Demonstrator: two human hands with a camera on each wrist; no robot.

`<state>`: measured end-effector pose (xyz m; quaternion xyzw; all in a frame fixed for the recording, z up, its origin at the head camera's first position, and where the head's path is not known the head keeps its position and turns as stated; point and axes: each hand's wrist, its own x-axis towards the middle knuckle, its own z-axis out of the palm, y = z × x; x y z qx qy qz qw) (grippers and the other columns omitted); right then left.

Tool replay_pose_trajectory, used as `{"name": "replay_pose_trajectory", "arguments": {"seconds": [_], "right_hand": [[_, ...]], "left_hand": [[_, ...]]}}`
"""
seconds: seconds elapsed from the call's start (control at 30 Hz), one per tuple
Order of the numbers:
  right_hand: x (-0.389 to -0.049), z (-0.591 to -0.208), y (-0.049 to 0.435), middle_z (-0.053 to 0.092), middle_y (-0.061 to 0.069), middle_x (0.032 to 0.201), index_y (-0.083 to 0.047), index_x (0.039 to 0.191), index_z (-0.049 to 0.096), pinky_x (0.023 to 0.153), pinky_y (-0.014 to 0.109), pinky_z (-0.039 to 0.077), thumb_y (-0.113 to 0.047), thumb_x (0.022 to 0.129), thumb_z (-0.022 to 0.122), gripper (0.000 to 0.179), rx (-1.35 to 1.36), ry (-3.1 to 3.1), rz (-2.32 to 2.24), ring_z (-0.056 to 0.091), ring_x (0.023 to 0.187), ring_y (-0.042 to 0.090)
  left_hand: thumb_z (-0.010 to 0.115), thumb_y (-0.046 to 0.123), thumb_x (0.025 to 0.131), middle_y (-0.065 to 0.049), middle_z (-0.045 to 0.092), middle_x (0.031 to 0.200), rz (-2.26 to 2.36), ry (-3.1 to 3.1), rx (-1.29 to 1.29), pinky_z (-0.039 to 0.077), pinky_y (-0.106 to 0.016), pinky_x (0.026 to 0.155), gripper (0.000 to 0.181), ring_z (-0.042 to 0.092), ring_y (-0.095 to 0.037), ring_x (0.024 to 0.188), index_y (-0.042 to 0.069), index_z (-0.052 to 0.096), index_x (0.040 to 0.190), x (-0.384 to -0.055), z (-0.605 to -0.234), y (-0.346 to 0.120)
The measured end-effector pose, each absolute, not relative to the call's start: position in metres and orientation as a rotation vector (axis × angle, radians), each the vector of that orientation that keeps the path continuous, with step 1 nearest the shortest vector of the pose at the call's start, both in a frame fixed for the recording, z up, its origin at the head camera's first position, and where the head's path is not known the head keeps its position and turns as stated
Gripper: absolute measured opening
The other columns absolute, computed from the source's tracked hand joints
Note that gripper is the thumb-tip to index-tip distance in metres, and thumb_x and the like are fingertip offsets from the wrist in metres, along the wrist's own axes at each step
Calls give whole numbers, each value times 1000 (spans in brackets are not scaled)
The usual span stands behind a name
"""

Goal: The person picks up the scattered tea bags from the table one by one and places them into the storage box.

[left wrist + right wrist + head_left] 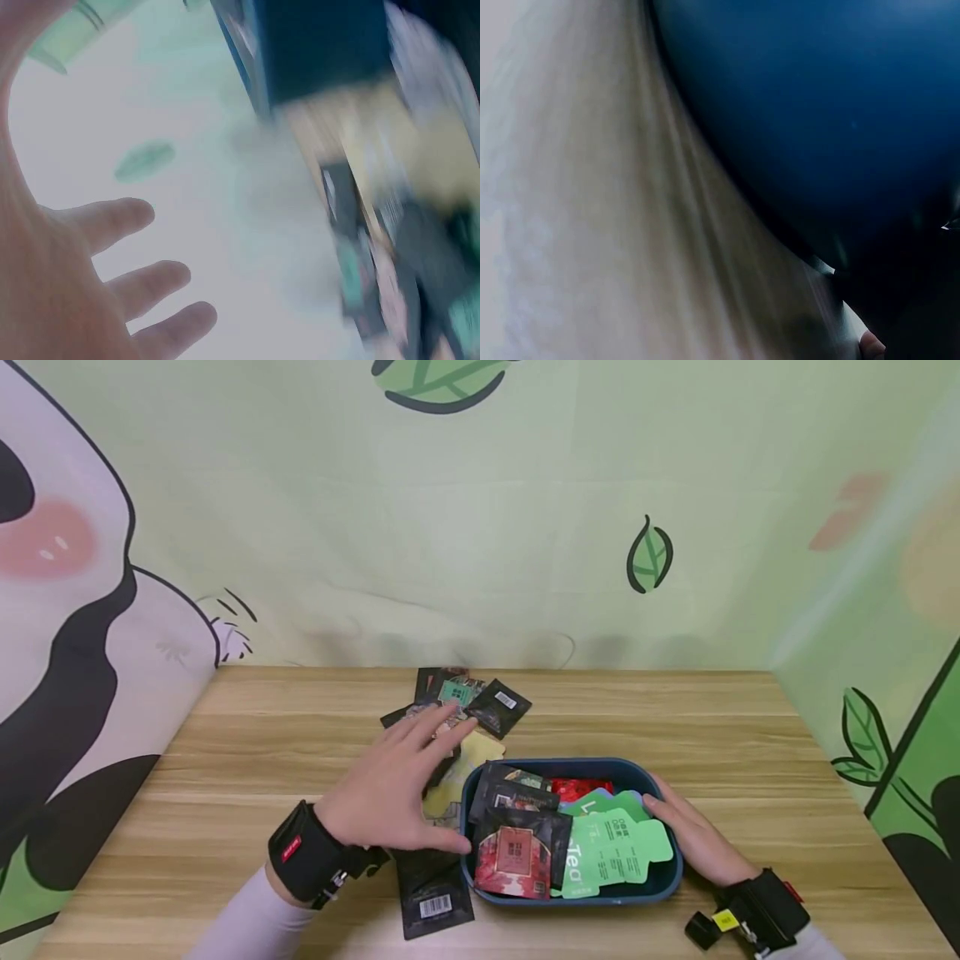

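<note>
A dark blue storage bin [577, 902] holds black sachets [517, 852] with printed fronts, green tea cards [618, 847] and a red packet [581, 788]. My left hand [397, 785] is spread at the bin's left side, its thumb by the rim and its fingers over loose packets on the table. Nothing is held in it; the left wrist view also shows the fingers [142, 289] extended. At the bin's right end, my right hand [697, 835] grips the rim, thumb tip over the edge. The right wrist view shows mostly the bin's outer wall [817, 112].
More dark sachets [501, 708] lie in a heap toward the table's back edge. A yellow packet [480, 747] sits between that heap and the bin. Another black sachet [437, 906] lies at the bin's front left. A printed cloth backdrop [525, 543] hangs behind the wooden table [750, 735].
</note>
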<state>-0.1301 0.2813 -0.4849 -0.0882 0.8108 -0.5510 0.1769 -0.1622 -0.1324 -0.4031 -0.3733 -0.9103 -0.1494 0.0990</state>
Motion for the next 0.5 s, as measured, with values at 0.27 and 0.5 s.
{"name": "replay_pose_trajectory", "arguments": {"seconds": [0.27,0.5], "right_hand": [[-129,-484,281,5,26,164,2,160,3,113,64,5,-46,106,29,77,-232,2295,-1550,2,150,43],[-130,-485,281,7,26,164,3,160,5,114,63,5,-43,106,29,75,-274,2297,-1574,3,149,42]], "left_hand": [[65,85,60,-13,22,164,-416,-2888,-877,33,-62,106,124,31,-44,142,23,27,161,-194,-420,-176],[72,79,59,-15,37,154,-359,-3007,-755,37,-61,102,121,40,-41,135,19,34,158,-206,-435,-193]]}}
